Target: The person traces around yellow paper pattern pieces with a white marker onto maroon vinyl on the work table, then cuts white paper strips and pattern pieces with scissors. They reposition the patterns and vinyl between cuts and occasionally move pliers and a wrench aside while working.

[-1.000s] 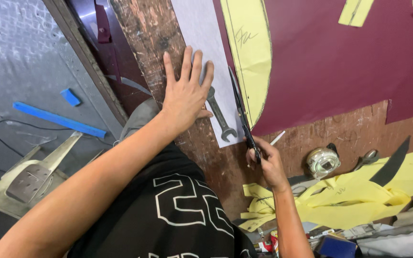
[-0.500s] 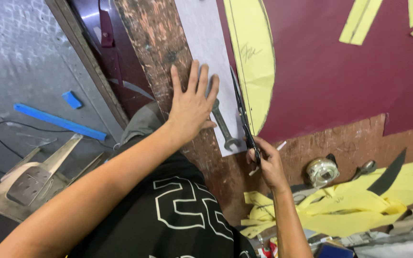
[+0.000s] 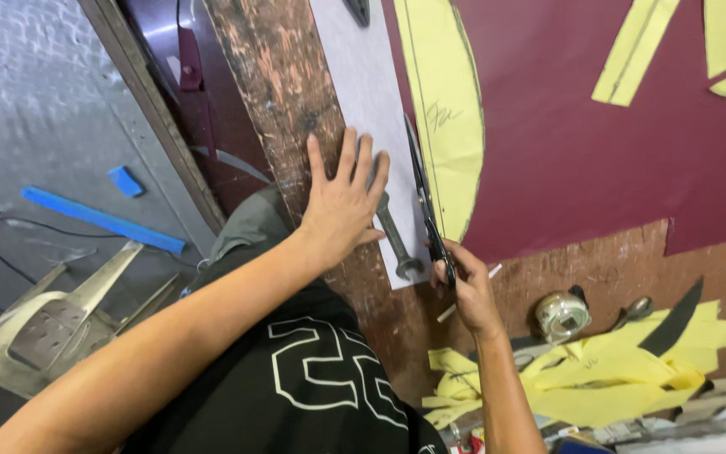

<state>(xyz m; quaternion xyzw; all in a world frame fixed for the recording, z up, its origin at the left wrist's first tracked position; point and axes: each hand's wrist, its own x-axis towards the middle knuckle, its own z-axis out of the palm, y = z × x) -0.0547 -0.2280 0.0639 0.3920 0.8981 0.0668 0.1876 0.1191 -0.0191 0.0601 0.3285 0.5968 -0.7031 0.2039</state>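
My left hand lies flat with fingers spread on a grey-white sheet at the worn wooden table edge. A metal wrench rests on the sheet just beside its fingers. My right hand grips long black scissors, whose blades run along the gap between the grey sheet and a yellow curved pattern piece lying on dark maroon material.
Yellow offcuts pile up at the table's near right beside a tape roll and a spoon. More yellow strips lie on the maroon material. A metal stool and a blue bar sit on the floor to the left.
My view has shifted a little. My left hand stays flat on the sheet, and the scissors in my right hand have advanced slightly along the sheet's edge.
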